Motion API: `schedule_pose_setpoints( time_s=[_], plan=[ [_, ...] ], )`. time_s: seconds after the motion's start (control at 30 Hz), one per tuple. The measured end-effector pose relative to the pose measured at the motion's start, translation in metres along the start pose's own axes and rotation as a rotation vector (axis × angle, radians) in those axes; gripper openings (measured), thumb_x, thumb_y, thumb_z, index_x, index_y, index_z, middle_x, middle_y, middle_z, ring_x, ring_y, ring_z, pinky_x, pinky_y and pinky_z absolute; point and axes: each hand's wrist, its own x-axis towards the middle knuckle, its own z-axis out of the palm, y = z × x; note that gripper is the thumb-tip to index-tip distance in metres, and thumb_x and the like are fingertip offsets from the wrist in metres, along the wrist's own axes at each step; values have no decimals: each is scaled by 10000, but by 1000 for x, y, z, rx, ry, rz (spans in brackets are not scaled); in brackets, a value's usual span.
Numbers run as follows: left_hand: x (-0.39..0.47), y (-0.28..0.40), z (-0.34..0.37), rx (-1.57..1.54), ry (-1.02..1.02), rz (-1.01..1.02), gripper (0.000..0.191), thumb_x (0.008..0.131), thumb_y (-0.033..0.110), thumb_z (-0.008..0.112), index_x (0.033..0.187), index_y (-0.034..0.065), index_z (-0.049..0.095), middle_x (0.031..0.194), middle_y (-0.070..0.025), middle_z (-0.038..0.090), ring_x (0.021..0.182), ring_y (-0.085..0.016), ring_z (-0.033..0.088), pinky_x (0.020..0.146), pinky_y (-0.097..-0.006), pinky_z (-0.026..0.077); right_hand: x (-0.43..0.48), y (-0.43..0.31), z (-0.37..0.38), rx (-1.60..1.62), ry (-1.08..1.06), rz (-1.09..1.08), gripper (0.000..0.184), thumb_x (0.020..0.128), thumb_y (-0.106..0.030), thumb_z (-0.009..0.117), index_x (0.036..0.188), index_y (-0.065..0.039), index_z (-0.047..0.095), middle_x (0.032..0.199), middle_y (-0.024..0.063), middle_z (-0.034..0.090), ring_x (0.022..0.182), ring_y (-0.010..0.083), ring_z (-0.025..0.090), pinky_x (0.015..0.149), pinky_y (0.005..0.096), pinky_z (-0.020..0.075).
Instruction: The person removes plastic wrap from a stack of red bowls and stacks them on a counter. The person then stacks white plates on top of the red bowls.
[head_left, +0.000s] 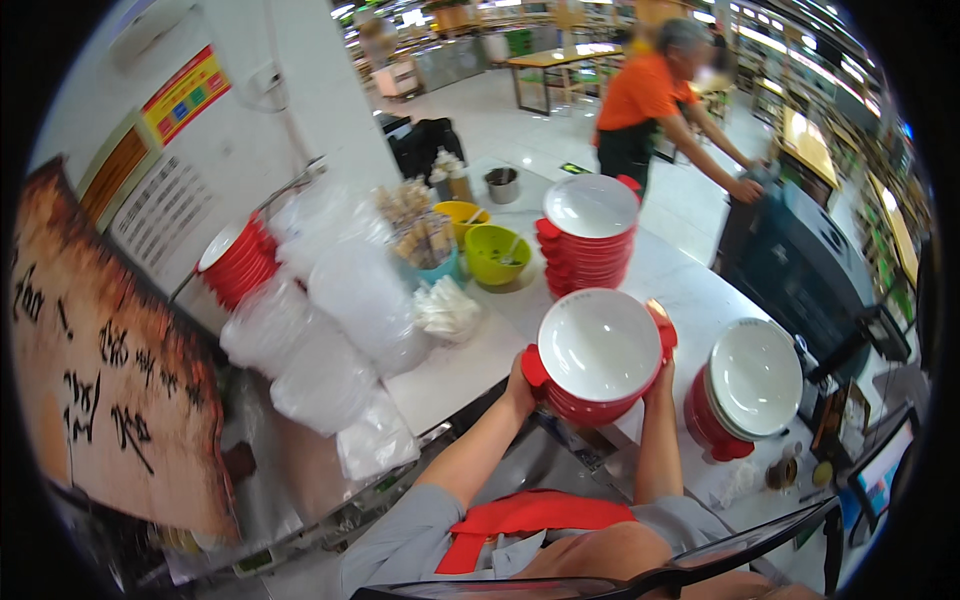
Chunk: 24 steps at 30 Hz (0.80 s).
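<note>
Between my hands is a stack of red two-handled bowls (598, 346) with white insides. My left hand (522, 384) grips it at the left handle. On the other side my right hand (661, 381) supports it below the right handle, its fingers mostly hidden. Just beyond stands a taller stack of similar red bowls (589, 259) on the white counter (487, 356). To the right of my right arm, another stack of bowls (754, 379) sits slightly tilted, with white bowls on top and red ones beneath.
Plastic-bagged goods (367, 300) cover the left side, near tilted red bowls (236, 262). A green bowl (495, 255), a yellow bowl (459, 217) and a chopstick holder (429, 259) stand further back. Across the counter, a person in orange (643, 97) holds a dark cart or bin (799, 255).
</note>
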Motion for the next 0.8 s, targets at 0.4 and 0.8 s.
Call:
schedule_pose_setpoints(
  time_s=[0.4, 0.8],
  plan=[
    [-339, 145, -207, 334, 279, 345, 227, 995, 185, 533, 1016, 21, 689, 934, -77, 724, 811, -162, 702, 693, -302, 572, -271, 162, 194, -13, -349, 361, 413, 1028, -392, 511, 1266, -64, 589, 1166, 80, 663, 1010, 228, 656, 878, 373, 558],
    [-618, 269, -373, -132, 824, 698, 340, 1028, 230, 468, 1260, 23, 604, 1203, -149, 684, 1046, -262, 698, 863, -404, 602, -451, 422, 426, -161, -482, 1129, 391, 1032, -338, 490, 1256, -44, 617, 1177, 107, 693, 1058, 249, 671, 925, 412, 555]
  ],
)
